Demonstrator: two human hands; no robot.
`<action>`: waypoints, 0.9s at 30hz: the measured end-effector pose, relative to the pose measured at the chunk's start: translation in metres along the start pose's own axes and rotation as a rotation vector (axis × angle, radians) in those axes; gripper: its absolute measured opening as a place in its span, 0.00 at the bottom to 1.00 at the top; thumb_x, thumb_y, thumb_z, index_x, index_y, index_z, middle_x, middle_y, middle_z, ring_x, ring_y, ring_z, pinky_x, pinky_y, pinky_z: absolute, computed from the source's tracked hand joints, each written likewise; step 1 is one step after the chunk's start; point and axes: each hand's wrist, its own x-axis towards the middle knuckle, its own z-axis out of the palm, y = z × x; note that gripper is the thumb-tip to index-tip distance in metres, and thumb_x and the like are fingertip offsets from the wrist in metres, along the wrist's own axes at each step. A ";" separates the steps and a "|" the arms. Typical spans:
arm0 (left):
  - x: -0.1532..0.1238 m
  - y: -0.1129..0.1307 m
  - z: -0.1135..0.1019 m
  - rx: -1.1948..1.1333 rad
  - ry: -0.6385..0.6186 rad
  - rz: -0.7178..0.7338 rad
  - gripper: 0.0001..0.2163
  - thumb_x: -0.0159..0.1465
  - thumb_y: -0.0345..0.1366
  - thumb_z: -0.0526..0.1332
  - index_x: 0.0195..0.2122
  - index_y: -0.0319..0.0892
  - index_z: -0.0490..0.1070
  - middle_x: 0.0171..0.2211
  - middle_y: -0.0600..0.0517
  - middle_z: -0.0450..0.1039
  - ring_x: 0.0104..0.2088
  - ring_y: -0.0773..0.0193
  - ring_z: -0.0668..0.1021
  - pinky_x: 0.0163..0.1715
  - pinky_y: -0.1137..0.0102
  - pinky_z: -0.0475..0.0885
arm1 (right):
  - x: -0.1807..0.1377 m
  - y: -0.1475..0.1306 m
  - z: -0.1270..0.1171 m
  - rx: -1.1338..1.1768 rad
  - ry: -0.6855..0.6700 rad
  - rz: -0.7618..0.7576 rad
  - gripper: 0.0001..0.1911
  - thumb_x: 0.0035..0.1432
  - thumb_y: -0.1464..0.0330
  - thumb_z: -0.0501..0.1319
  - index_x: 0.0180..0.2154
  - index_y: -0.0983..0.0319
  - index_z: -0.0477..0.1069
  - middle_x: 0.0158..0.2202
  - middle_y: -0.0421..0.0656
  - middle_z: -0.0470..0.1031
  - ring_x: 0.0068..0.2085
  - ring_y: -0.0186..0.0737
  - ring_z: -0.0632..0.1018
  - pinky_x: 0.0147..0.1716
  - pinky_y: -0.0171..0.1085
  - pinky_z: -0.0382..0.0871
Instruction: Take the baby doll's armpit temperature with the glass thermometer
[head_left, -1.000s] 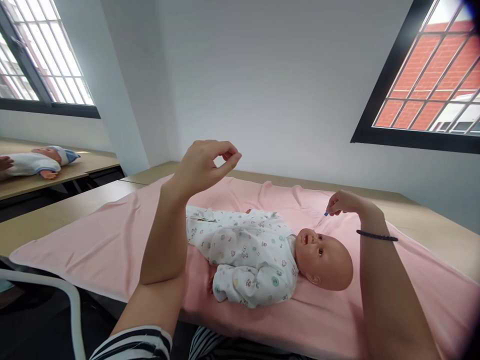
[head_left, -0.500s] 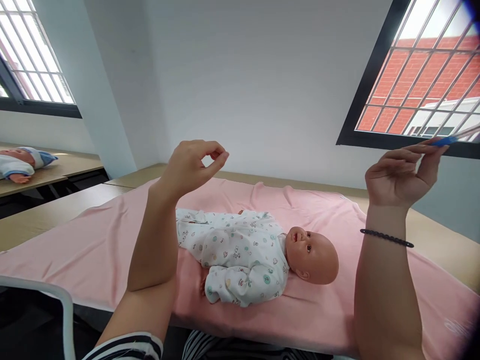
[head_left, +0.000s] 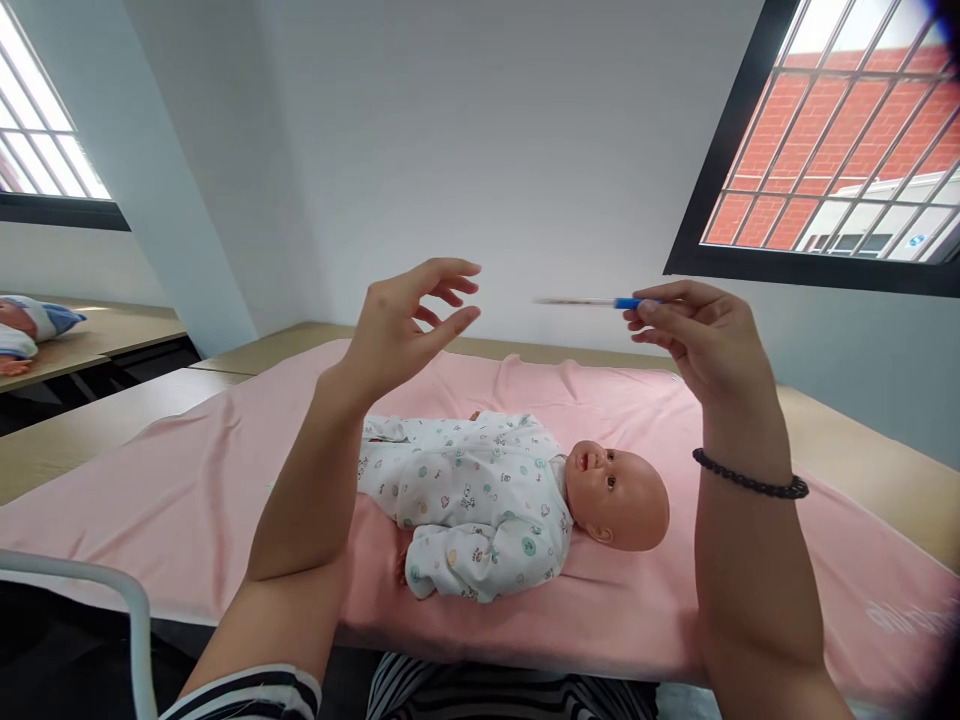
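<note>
My right hand (head_left: 690,335) pinches a glass thermometer (head_left: 581,301) by its blue end. The thin clear stem points left, level in the air above the doll. Facing that tip, my left hand (head_left: 416,320) is open, with fingers and thumb apart and nothing between them. Below both hands a baby doll (head_left: 480,510) lies on its back, its bald head to the right. It wears a white printed sleepsuit. My left forearm hides the doll's legs.
A pink cloth (head_left: 172,470) covers much of the wooden table (head_left: 862,440). Another doll (head_left: 30,325) in a blue and white hat lies on a table at the far left. A white metal rail (head_left: 82,570) curves at the lower left. Barred windows flank the wall.
My right hand has swung left with the thermometer, which now points left instead of right. My left hand's fingers have spread from a near-closed ring. The view has shifted slightly.
</note>
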 end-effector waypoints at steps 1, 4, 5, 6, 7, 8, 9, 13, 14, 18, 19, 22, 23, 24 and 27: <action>-0.001 0.003 0.004 -0.022 -0.009 0.021 0.16 0.68 0.40 0.64 0.55 0.46 0.72 0.48 0.48 0.80 0.44 0.61 0.82 0.35 0.70 0.81 | -0.004 -0.005 0.007 -0.024 -0.020 -0.024 0.12 0.52 0.60 0.75 0.38 0.55 0.82 0.33 0.41 0.82 0.37 0.41 0.82 0.37 0.41 0.79; -0.004 0.011 0.013 -0.059 -0.020 0.093 0.14 0.68 0.39 0.64 0.55 0.46 0.72 0.48 0.49 0.80 0.44 0.62 0.83 0.36 0.71 0.81 | -0.016 -0.017 0.022 -0.076 -0.051 -0.078 0.11 0.54 0.59 0.74 0.39 0.53 0.82 0.32 0.41 0.82 0.38 0.44 0.83 0.36 0.42 0.78; -0.005 0.012 0.014 -0.058 -0.012 0.111 0.13 0.68 0.38 0.64 0.53 0.46 0.73 0.47 0.49 0.81 0.43 0.62 0.83 0.36 0.71 0.82 | -0.019 -0.021 0.025 -0.084 -0.056 -0.092 0.11 0.54 0.58 0.74 0.39 0.53 0.82 0.32 0.40 0.82 0.38 0.44 0.83 0.36 0.43 0.78; -0.006 0.014 0.015 -0.048 0.003 0.121 0.11 0.69 0.39 0.63 0.52 0.46 0.74 0.45 0.50 0.81 0.42 0.63 0.83 0.35 0.71 0.82 | -0.022 -0.023 0.028 -0.087 -0.061 -0.102 0.10 0.55 0.58 0.74 0.39 0.52 0.81 0.33 0.40 0.82 0.39 0.45 0.83 0.36 0.44 0.78; -0.007 0.015 0.016 -0.031 0.023 0.124 0.10 0.69 0.39 0.63 0.50 0.46 0.76 0.43 0.51 0.82 0.41 0.63 0.83 0.35 0.71 0.82 | -0.024 -0.026 0.030 -0.087 -0.067 -0.110 0.10 0.55 0.58 0.73 0.39 0.52 0.81 0.33 0.40 0.82 0.39 0.45 0.83 0.36 0.44 0.78; -0.008 0.016 0.015 -0.008 0.044 0.119 0.08 0.70 0.40 0.62 0.48 0.46 0.76 0.41 0.52 0.82 0.40 0.63 0.84 0.35 0.70 0.82 | -0.027 -0.027 0.031 -0.084 -0.072 -0.114 0.10 0.56 0.58 0.73 0.40 0.51 0.81 0.33 0.40 0.82 0.39 0.46 0.83 0.36 0.45 0.78; -0.008 0.017 0.015 0.017 0.063 0.110 0.08 0.71 0.41 0.61 0.46 0.47 0.77 0.39 0.52 0.82 0.40 0.63 0.84 0.36 0.70 0.83 | -0.028 -0.029 0.032 -0.080 -0.077 -0.115 0.09 0.56 0.59 0.73 0.40 0.51 0.81 0.33 0.40 0.82 0.38 0.46 0.83 0.36 0.45 0.78; -0.008 0.017 0.011 0.108 0.093 0.081 0.10 0.71 0.45 0.60 0.44 0.49 0.79 0.39 0.53 0.83 0.39 0.62 0.84 0.35 0.66 0.83 | -0.030 -0.031 0.035 -0.086 -0.082 -0.113 0.07 0.57 0.59 0.72 0.38 0.51 0.82 0.30 0.40 0.81 0.35 0.45 0.82 0.35 0.47 0.79; -0.008 0.017 0.010 0.124 0.098 0.082 0.11 0.71 0.46 0.59 0.45 0.49 0.79 0.39 0.53 0.83 0.39 0.61 0.84 0.35 0.66 0.83 | -0.030 -0.031 0.035 -0.096 -0.082 -0.112 0.06 0.57 0.59 0.72 0.37 0.51 0.82 0.30 0.40 0.81 0.34 0.45 0.82 0.35 0.47 0.79; -0.008 0.015 0.010 0.156 0.101 0.078 0.12 0.72 0.48 0.58 0.44 0.50 0.79 0.39 0.53 0.83 0.39 0.61 0.84 0.35 0.66 0.82 | -0.029 -0.032 0.035 -0.129 -0.094 -0.108 0.06 0.58 0.59 0.72 0.36 0.52 0.83 0.31 0.40 0.82 0.33 0.42 0.81 0.34 0.44 0.79; -0.008 0.015 0.010 0.159 0.097 0.073 0.13 0.72 0.48 0.58 0.44 0.50 0.80 0.39 0.53 0.83 0.39 0.61 0.84 0.35 0.66 0.82 | -0.029 -0.032 0.035 -0.136 -0.100 -0.107 0.06 0.57 0.59 0.72 0.37 0.52 0.83 0.31 0.40 0.82 0.33 0.42 0.81 0.33 0.44 0.79; -0.008 0.013 0.008 0.166 0.072 0.069 0.13 0.72 0.48 0.58 0.43 0.50 0.79 0.40 0.53 0.83 0.39 0.61 0.84 0.36 0.65 0.81 | -0.030 -0.034 0.035 -0.163 -0.131 -0.109 0.07 0.57 0.60 0.72 0.39 0.50 0.83 0.34 0.40 0.82 0.34 0.41 0.81 0.33 0.42 0.79; -0.008 0.013 0.006 0.163 0.048 0.073 0.12 0.72 0.48 0.58 0.43 0.50 0.79 0.40 0.54 0.83 0.39 0.62 0.84 0.36 0.65 0.81 | -0.030 -0.034 0.035 -0.173 -0.144 -0.113 0.07 0.57 0.61 0.72 0.39 0.50 0.83 0.34 0.39 0.82 0.35 0.41 0.80 0.33 0.42 0.79; -0.008 0.012 0.004 0.156 0.019 0.078 0.12 0.71 0.48 0.59 0.44 0.50 0.79 0.40 0.54 0.83 0.38 0.62 0.84 0.36 0.66 0.81 | -0.030 -0.035 0.034 -0.179 -0.152 -0.117 0.06 0.57 0.61 0.72 0.39 0.50 0.83 0.34 0.40 0.81 0.34 0.40 0.80 0.33 0.42 0.79; -0.008 0.012 -0.008 0.115 -0.008 0.079 0.12 0.69 0.49 0.62 0.44 0.49 0.79 0.40 0.54 0.83 0.38 0.63 0.84 0.36 0.66 0.82 | -0.028 -0.036 0.025 -0.092 -0.106 -0.135 0.05 0.55 0.63 0.73 0.37 0.51 0.83 0.30 0.40 0.79 0.30 0.38 0.77 0.31 0.41 0.76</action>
